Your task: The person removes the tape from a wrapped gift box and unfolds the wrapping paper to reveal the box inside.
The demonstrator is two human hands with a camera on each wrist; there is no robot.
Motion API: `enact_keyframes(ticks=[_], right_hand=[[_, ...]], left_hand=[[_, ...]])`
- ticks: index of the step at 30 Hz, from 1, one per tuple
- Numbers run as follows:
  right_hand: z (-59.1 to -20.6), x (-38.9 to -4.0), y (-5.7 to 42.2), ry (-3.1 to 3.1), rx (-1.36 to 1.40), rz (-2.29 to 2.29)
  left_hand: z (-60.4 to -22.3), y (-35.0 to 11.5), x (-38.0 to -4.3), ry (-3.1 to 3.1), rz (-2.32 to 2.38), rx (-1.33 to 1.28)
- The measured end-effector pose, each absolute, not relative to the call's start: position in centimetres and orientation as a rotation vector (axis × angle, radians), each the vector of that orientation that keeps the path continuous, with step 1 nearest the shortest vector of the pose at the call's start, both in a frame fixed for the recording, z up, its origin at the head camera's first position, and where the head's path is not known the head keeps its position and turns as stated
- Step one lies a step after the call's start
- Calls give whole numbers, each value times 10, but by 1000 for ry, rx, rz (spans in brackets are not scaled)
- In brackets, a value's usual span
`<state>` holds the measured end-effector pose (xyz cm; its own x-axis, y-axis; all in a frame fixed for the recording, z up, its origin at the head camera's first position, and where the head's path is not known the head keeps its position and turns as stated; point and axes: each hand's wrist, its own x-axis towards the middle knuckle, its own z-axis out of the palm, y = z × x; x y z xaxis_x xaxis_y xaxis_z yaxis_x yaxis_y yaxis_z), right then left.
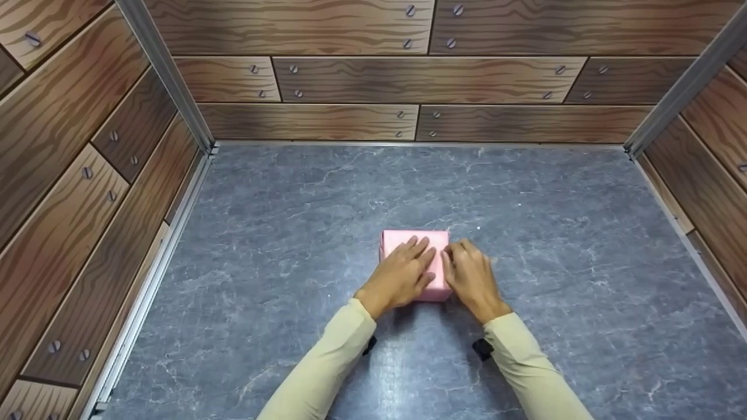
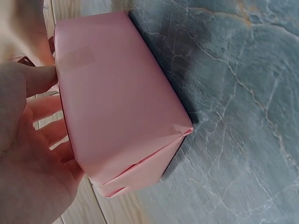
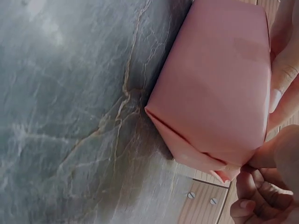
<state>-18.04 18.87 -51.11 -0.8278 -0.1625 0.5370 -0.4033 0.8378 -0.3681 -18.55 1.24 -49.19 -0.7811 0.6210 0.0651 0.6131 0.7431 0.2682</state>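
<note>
A box wrapped in pink paper (image 1: pixel 400 238) sits on the grey marbled surface. My left hand (image 1: pixel 400 274) rests across its top with the fingers extended. At the box's right end, my right hand (image 1: pixel 473 277) has curled fingers and pinches the wrapping at the upper edge. A small translucent patch like tape (image 3: pixel 231 167) shows by those fingertips. Below it, a folded paper flap (image 3: pixel 191 154) runs down that end. The left end carries a similar creased fold (image 2: pixel 145 168). Another strip of tape (image 2: pixel 79 58) lies on the side facing me. Part of the top is hidden by my hands.
Wood-plank patterned walls (image 1: pixel 432 79) enclose the marbled surface (image 1: pixel 280 233) at the back, left and right. Metal strips (image 1: pixel 169 76) line the corners. A black wrist camera (image 1: pixel 483 349) is worn at the right cuff; part of another shows at the left.
</note>
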Motion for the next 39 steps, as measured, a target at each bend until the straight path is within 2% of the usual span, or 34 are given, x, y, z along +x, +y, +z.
enact_keyframes(ticks=[39], right_hand=[[-516, -180, 208, -2481, 367, 731]], left_hand=[[-490, 13, -185, 2879, 429, 987]])
